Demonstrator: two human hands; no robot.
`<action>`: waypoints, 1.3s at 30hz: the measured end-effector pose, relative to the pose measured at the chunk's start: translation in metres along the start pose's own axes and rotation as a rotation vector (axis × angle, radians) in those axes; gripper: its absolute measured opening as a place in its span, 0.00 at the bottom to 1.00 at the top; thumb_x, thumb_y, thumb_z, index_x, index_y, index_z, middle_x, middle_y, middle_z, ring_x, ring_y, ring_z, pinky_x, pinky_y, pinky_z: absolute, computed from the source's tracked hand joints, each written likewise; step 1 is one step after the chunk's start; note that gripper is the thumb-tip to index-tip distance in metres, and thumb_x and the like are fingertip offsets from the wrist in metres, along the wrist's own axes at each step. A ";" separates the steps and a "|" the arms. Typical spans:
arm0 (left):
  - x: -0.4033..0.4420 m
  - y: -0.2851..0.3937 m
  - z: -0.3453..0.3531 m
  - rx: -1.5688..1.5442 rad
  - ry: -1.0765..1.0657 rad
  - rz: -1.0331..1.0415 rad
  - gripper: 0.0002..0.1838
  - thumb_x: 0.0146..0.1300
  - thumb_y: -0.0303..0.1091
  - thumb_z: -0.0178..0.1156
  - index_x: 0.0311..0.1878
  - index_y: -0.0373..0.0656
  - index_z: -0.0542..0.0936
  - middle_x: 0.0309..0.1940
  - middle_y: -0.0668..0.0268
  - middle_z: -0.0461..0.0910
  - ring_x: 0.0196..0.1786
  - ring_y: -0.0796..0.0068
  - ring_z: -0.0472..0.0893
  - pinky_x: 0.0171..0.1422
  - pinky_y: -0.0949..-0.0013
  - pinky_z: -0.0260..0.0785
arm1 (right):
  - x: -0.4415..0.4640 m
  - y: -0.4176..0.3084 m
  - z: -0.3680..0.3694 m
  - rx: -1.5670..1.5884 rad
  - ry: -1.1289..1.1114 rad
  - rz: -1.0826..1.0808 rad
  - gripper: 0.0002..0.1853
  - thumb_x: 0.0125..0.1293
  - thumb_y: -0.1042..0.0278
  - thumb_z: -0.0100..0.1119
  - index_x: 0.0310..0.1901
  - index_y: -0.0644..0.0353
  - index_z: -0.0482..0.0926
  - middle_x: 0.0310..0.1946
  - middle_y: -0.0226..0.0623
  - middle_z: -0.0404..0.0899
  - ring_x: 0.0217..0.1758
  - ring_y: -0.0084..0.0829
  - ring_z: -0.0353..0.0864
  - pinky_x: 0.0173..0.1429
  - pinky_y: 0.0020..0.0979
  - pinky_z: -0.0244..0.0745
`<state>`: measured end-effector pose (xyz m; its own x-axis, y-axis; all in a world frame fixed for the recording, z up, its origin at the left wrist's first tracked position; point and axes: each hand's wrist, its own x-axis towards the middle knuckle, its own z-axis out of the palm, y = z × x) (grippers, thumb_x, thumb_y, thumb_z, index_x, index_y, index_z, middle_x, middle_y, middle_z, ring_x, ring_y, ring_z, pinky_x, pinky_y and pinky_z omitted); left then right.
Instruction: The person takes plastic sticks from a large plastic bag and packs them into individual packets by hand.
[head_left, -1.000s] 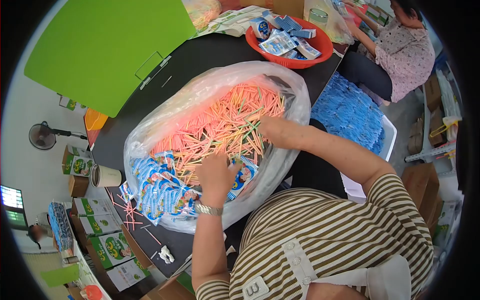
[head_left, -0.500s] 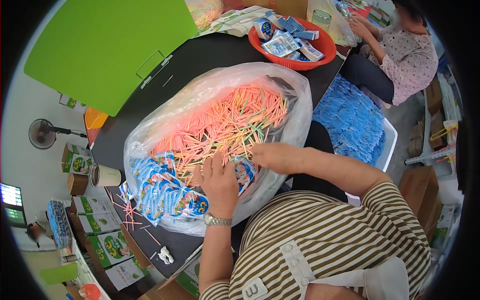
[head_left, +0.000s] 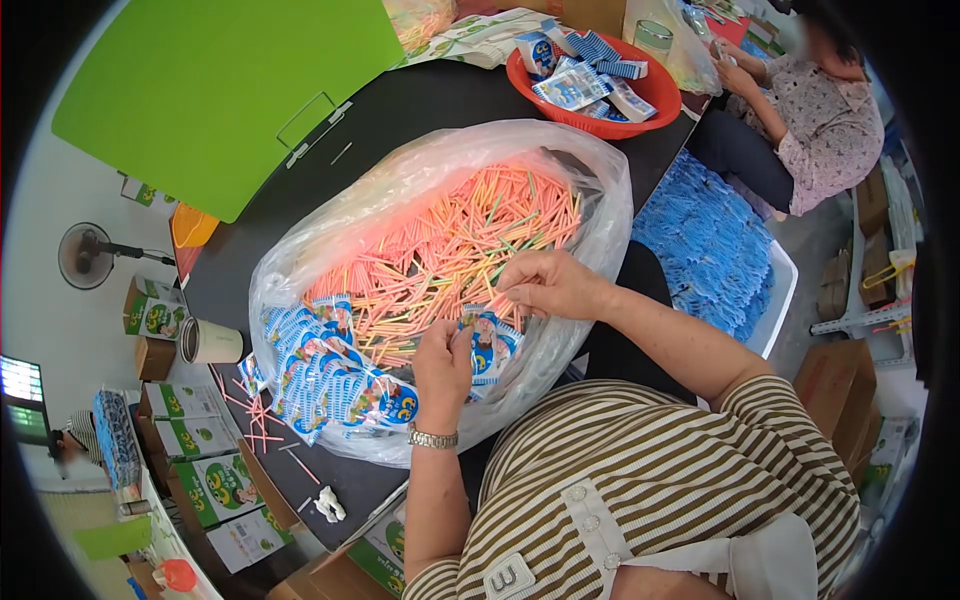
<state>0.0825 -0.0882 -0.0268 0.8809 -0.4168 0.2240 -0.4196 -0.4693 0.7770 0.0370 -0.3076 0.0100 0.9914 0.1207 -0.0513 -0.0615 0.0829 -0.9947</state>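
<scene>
Beyond the clear bag (head_left: 603, 200) I've got one red basket (head_left: 662, 112) of packets, and one green board (head_left: 220, 100) by the black table (head_left: 400, 105). The room shows one fan (head_left: 84, 255) and two other people (head_left: 830, 130). Pink sticks (head_left: 450, 240), too many to count, fill the bag. My left hand (head_left: 443, 365) curls against one packet (head_left: 494, 345), partly covering it; my right hand (head_left: 558, 285) draws thumb and fingertips together over the sticks. I can't tell what either pinches.

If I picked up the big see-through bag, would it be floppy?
The bag would probably sag, because its thin sides look crumpled. It may feel heavy with so many sticks, and some could spill from its open top.
</scene>
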 end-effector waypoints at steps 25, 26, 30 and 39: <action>0.011 0.007 -0.004 0.081 -0.123 -0.034 0.07 0.59 0.30 0.62 0.29 0.37 0.78 0.19 0.69 0.73 0.24 0.84 0.70 0.27 0.73 0.62 | 0.006 0.012 0.025 -0.897 -0.161 -0.463 0.04 0.57 0.80 0.57 0.34 0.65 0.74 0.30 0.39 0.72 0.39 0.39 0.74 0.44 0.36 0.70; 0.010 0.004 -0.002 0.203 -0.084 0.046 0.08 0.59 0.30 0.62 0.28 0.37 0.77 0.19 0.68 0.72 0.23 0.83 0.69 0.27 0.72 0.62 | 0.004 0.018 0.027 -0.977 -0.170 -0.377 0.04 0.57 0.80 0.57 0.34 0.65 0.74 0.30 0.39 0.72 0.39 0.39 0.73 0.43 0.37 0.70; 0.004 0.008 -0.011 0.125 -0.064 0.105 0.11 0.60 0.31 0.62 0.26 0.37 0.73 0.17 0.66 0.67 0.22 0.81 0.65 0.26 0.71 0.59 | 0.009 0.003 0.007 -0.771 -0.035 -0.648 0.06 0.57 0.80 0.56 0.38 0.65 0.75 0.34 0.41 0.73 0.40 0.40 0.74 0.44 0.36 0.71; -0.003 0.026 -0.032 -0.122 -0.141 0.127 0.10 0.62 0.32 0.58 0.27 0.37 0.75 0.19 0.57 0.69 0.22 0.59 0.71 0.25 0.63 0.60 | -0.001 -0.049 0.014 -0.759 -0.082 -0.793 0.12 0.57 0.79 0.56 0.44 0.64 0.75 0.40 0.42 0.75 0.43 0.42 0.76 0.44 0.36 0.73</action>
<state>0.0759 -0.0741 0.0111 0.7801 -0.5751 0.2465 -0.4876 -0.3119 0.8154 0.0378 -0.2977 0.0596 0.7055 0.3700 0.6045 0.7044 -0.4605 -0.5402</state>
